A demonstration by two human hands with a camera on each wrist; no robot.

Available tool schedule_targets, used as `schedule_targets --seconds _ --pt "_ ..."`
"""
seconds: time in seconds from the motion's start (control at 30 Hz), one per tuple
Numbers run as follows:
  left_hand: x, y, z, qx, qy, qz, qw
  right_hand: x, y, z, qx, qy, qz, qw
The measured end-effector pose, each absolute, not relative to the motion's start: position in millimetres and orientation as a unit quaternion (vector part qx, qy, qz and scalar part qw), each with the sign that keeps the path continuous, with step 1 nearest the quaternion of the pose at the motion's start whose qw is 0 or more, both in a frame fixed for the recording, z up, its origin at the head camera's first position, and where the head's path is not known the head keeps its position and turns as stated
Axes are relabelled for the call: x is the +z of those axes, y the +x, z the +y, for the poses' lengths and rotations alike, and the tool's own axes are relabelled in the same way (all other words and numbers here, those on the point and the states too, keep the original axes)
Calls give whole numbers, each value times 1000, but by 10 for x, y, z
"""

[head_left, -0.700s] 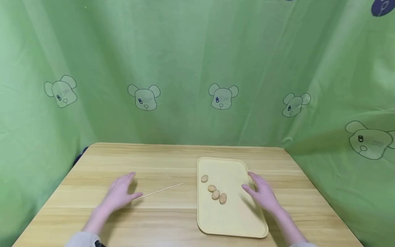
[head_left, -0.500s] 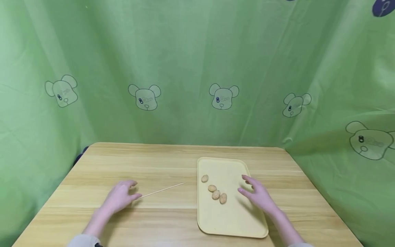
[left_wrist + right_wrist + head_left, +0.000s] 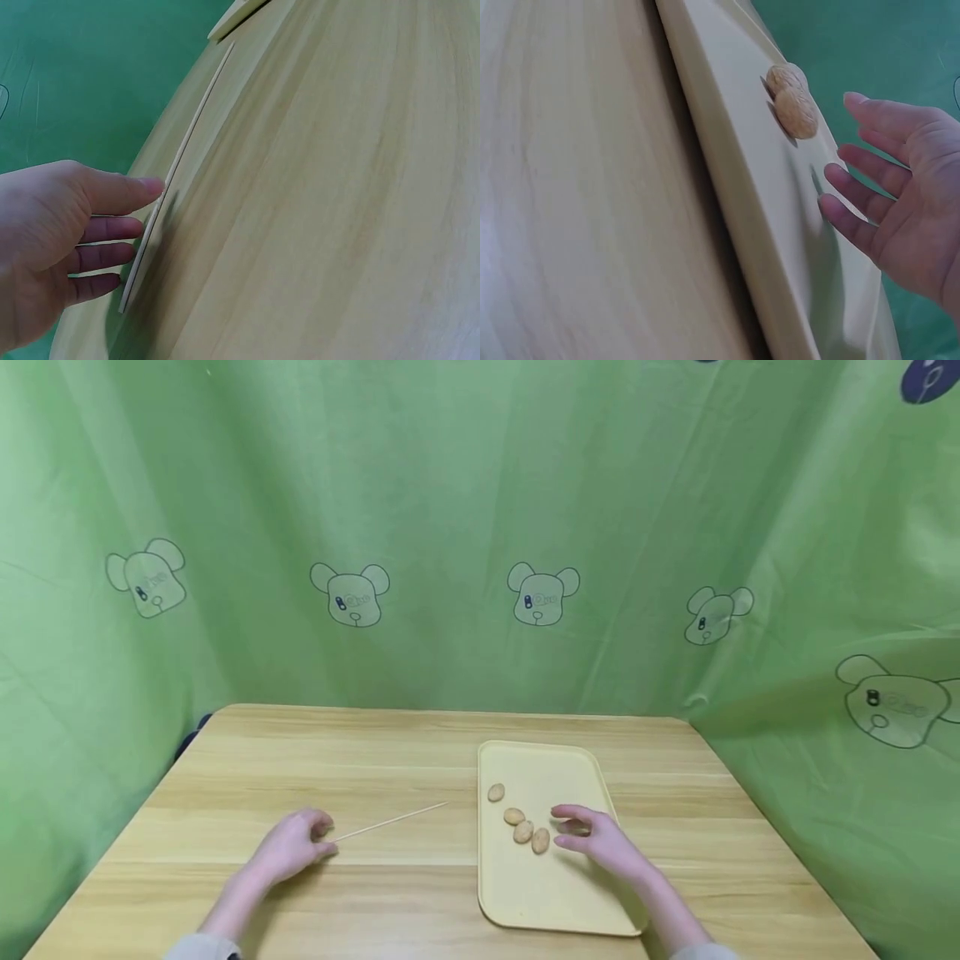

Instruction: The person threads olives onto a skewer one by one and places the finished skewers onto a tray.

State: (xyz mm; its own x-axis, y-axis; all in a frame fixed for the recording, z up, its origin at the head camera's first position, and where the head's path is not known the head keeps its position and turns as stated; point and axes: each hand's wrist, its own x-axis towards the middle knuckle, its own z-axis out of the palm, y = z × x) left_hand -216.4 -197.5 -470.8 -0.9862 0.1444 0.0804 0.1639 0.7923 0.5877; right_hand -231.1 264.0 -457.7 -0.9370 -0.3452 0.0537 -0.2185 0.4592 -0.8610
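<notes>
A: How far has the work been taken?

B: It is judged to be at its outset. The thin, pale wooden stick (image 3: 392, 822) is seen on the wood-grain table (image 3: 405, 902), left of the tray — not yet lifted. Four tan, oval, nut-like pieces (image 3: 523, 832) are borne by the yellow, round-cornered tray (image 3: 558, 897) on the right. Picking-up is judged left to be done.

A: Fingers?

B: In the left hand (image 3: 288, 847), bent and parted at the stick; nothing pinched, thumb contact cannot be told. In the right hand (image 3: 603, 843), spread above the tray, just right of the pieces; nothing held.

A: Differences between views?

B: The stick's left end — hidden in the head view — is shown by the left wrist view. Only two pieces are shown by the right.
</notes>
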Motion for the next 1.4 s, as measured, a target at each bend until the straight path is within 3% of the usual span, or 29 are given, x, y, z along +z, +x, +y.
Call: schedule_targets --seconds 0.4,1.4 --pt "-4736 -2191 -1958 -308 -97 -947 11 -4633 -2367 2537 -488 -202 844 95" --pt "-4771 -2134 -1947 -292 -136 -945 49 -4738 -2333 2501 -440 -144 886 34"
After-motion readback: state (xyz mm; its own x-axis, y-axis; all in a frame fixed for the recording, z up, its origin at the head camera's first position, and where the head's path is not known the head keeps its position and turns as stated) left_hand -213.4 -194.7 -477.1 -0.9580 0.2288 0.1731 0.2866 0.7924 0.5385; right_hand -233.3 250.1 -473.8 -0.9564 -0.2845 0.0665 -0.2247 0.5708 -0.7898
